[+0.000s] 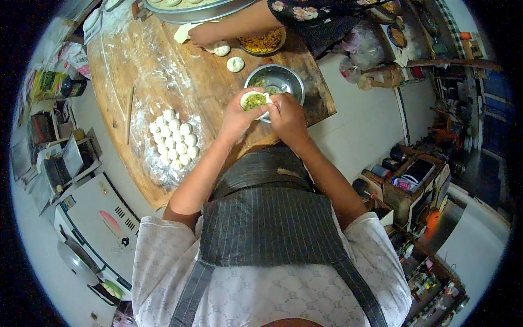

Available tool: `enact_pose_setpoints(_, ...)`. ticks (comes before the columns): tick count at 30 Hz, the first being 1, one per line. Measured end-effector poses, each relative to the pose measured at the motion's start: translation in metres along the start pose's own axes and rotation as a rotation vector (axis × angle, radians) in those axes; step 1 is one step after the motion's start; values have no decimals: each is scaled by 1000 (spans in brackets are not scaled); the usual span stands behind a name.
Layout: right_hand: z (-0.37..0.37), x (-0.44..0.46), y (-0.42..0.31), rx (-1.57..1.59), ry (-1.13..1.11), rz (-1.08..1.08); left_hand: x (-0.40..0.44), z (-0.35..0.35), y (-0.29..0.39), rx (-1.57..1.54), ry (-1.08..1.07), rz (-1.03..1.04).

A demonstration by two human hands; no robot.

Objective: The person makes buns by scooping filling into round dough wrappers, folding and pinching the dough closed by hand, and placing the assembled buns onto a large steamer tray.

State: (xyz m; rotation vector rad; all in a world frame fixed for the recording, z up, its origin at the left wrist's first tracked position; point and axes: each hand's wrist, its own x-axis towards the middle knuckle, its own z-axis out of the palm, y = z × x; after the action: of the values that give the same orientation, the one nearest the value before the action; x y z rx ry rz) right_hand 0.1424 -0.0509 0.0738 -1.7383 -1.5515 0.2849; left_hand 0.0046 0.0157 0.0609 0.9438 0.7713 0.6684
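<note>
A round dough wrapper with chopped green filling rests in my left hand, whose fingers curl round its side. With its fingers closed, my right hand pinches the wrapper's right edge, where the dough is gathered. Just behind and below both hands stands a steel bowl with some green filling inside. Two shaped buns lie beyond it, one of them a pleated bun close to the bowl.
Several small dough pieces sit on flour at the left of the wooden table, beside a rolling pin. Across the table, another person's hand is by flat wrappers, a bowl of orange-brown filling and a large round tray.
</note>
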Motion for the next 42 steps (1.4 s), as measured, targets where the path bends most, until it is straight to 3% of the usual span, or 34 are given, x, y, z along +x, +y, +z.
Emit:
enact_pose_setpoints(4, -1, -1, -9, -30, -49, 146, -2, 2, 7, -21, 48, -85)
enact_pose_setpoints(8, 6, -6, -8, -19, -33, 146, 2, -9, -10, -57, 69, -104)
enact_pose_setpoints(10, 11, -7, -3, 71, 3, 121, 1, -12, -9, -225, -6, -178)
enact_pose_setpoints(13, 7, -2, 2, 124, -150, 117, 3, -10, -13, -126, 76, -241)
enact_pose_setpoints(19, 5, -3, -10, -36, -134, 142, 4, -14, -20, -84, 55, -210)
enact_pose_setpoints(23, 8, 0, -11, 112, -140, 172, 5, -23, -24, -121, 28, -202)
enact_pose_setpoints(26, 11, 0, 2, 128, -234, 46, 7, -24, -24, -114, 20, -252)
enact_pose_setpoints(32, 9, 3, -7, 66, -233, 105, 2, -25, -14, 52, -15, -263)
enact_pose_setpoints(34, 18, -2, -2, 189, -147, 122, 8, -32, -10, 350, -128, -120)
enact_pose_setpoints(38, 19, 0, 12, 146, -263, 74, 23, -35, -17, 345, -122, -90)
enact_pose_setpoints(40, 10, 9, 2, 157, -160, 118, 13, -14, 24, -54, 109, -409)
enact_pose_setpoints(42, 10, 10, -3, 113, -120, 122, 9, -3, 7, -236, 174, -335)
